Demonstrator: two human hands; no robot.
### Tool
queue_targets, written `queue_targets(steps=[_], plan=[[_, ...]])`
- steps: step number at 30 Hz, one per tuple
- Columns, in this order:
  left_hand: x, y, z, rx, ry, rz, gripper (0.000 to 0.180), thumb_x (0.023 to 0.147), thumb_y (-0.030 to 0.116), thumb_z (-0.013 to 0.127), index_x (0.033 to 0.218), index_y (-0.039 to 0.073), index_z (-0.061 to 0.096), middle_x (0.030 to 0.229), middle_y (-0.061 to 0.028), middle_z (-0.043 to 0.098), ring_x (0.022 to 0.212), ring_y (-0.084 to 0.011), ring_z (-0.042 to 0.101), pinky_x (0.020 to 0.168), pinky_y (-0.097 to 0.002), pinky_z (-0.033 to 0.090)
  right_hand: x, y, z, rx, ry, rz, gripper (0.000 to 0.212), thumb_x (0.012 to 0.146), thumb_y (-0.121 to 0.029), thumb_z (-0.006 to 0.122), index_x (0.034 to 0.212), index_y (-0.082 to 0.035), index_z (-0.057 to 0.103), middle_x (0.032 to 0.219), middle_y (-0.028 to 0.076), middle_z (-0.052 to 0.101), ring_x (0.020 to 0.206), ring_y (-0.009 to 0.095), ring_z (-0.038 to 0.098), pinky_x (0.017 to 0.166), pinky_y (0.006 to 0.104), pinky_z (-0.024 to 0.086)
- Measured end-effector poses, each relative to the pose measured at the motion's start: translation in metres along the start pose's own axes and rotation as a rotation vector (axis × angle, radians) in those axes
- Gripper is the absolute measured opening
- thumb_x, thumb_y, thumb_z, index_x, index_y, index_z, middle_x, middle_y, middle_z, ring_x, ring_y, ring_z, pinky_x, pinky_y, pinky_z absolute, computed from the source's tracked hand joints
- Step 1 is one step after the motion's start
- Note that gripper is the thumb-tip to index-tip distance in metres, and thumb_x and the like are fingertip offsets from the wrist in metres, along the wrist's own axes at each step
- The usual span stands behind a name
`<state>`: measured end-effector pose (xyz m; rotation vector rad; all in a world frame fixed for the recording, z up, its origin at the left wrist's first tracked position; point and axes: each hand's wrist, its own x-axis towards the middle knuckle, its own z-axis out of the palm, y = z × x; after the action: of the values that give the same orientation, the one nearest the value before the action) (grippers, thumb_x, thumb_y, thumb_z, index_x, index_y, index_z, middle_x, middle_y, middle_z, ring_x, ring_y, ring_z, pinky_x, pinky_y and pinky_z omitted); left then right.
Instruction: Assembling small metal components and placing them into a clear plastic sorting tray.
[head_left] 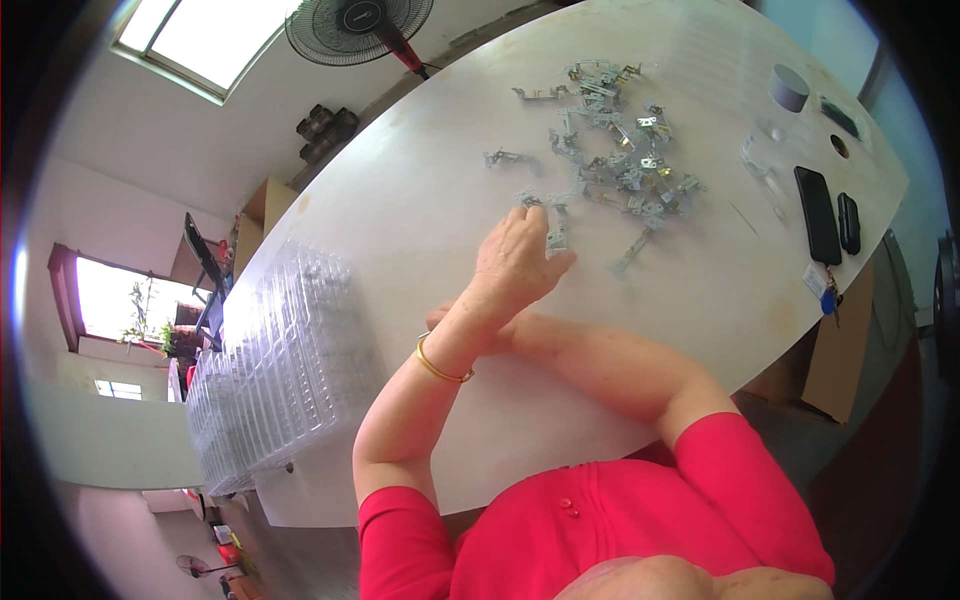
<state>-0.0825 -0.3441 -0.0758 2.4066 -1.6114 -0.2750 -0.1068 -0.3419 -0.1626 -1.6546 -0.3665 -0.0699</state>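
Observation:
My left hand, with a gold bangle at the wrist, reaches over the table to the near edge of a heap of small metal brackets. Its fingers are curled down beside one bracket, and the thumb points right, close to another bracket. What the fingertips hold, if anything, is hidden. My right forearm crosses beneath the left one. Only a bit of my right hand shows past the left wrist, its fingers mostly covered. Some brackets lie apart from the heap, to its left and nearer to me.
Stacked clear plastic trays stand on the table's left side. Toward the right lie a black phone, a black case, keys and a bottle with a grey lid. A fan stands beyond the far edge.

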Motion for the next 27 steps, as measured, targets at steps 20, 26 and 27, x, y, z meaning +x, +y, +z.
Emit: queue_targets(steps=[20,26,27], plan=[[0.028,-0.023,0.018,0.073,-0.203,0.101,0.023,0.085,0.009,0.056,0.107,0.002,0.063,0.102,-0.0162,0.063,0.101,-0.0369,0.061,0.086,-0.0448,0.049,0.003,0.008,0.002,-0.099,0.059,0.012,0.020,0.089,-0.022,0.066,0.082,-0.011,0.050,0.079,-0.001,0.045,0.077,0.012,0.038,0.070,0.0335,0.039],[0.023,-0.035,0.023,-0.090,0.087,0.088,0.014,0.087,0.007,0.053,0.095,0.000,0.062,0.102,-0.0193,0.064,0.093,-0.0414,0.061,0.080,-0.0479,0.050,0.008,0.027,0.008,-0.161,0.176,-0.061,0.009,0.088,-0.014,0.063,0.084,-0.009,0.057,0.080,0.004,0.056,0.077,0.016,0.048,0.070,0.0347,0.043],[0.021,-0.042,0.020,-0.089,0.092,0.079,0.014,0.087,0.007,0.053,0.095,0.000,0.062,0.102,-0.0193,0.064,0.093,-0.0414,0.061,0.080,-0.0479,0.050,0.010,0.024,0.008,-0.159,0.167,-0.065,0.009,0.088,-0.014,0.063,0.084,-0.009,0.057,0.080,0.004,0.056,0.077,0.016,0.048,0.070,0.0347,0.043]])
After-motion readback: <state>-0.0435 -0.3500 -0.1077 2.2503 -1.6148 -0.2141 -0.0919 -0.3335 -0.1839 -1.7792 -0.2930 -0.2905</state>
